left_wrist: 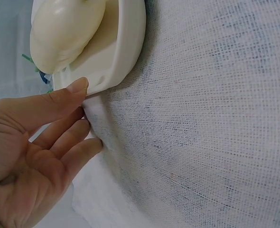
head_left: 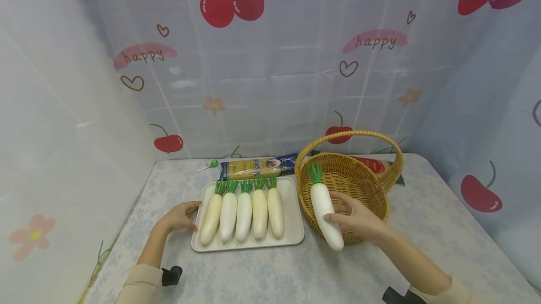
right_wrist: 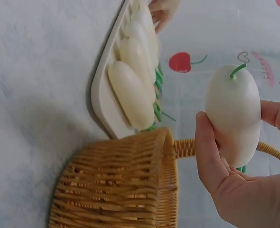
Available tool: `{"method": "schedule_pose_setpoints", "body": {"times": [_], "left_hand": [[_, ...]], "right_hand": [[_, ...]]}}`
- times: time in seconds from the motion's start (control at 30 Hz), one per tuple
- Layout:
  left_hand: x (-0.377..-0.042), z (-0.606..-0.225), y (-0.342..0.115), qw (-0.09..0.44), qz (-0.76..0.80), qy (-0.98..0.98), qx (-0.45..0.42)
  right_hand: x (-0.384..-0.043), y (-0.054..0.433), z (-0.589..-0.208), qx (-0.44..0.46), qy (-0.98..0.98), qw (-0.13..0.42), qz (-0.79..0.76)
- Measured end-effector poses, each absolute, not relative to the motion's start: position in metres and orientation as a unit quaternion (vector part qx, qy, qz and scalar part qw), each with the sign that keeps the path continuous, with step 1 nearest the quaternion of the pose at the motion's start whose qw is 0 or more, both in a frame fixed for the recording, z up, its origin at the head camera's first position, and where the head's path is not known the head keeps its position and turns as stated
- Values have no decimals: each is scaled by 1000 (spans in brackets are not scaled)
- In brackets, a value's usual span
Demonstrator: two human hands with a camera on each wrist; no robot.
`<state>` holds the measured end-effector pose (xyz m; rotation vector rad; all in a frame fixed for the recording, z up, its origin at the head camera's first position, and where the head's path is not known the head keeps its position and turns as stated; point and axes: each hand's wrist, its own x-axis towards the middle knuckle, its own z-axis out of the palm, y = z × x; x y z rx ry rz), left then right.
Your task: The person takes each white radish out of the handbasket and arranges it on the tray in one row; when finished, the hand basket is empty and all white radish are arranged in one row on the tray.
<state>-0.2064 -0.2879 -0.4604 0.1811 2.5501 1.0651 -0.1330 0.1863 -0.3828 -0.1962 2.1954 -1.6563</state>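
My right hand (head_left: 357, 217) grips a white radish (head_left: 325, 212) with green leaf stubs, thumb on one side and fingers on the other. It holds the radish tilted above the near left rim of a wicker basket (head_left: 344, 172). In the right wrist view, the radish (right_wrist: 232, 114) is seen from its root end. My left hand (head_left: 179, 217) rests at the left edge of a white tray (head_left: 293, 210), fingers loosely bent. The left wrist view shows its thumb (left_wrist: 66, 97) touching the tray rim. Several radishes (head_left: 244, 214) lie side by side on the tray, leaves pointing away.
A yellow and blue packet (head_left: 258, 167) lies behind the tray, beside a green lollipop (head_left: 214, 163). Behind the basket is a partly hidden red packet (head_left: 374, 165). The basket's tall handle (head_left: 359, 133) arches over its opening. A cherry-patterned curtain (head_left: 270, 69) stands behind the table.
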Motion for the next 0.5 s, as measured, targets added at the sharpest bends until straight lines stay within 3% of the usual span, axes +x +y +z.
{"method": "schedule_pose_setpoints", "body": {"times": [0.5], "left_hand": [[-207,-462,-289,185,381,903,68]], "right_hand": [[-117,166,-407,-159,742,228,-610]]}}
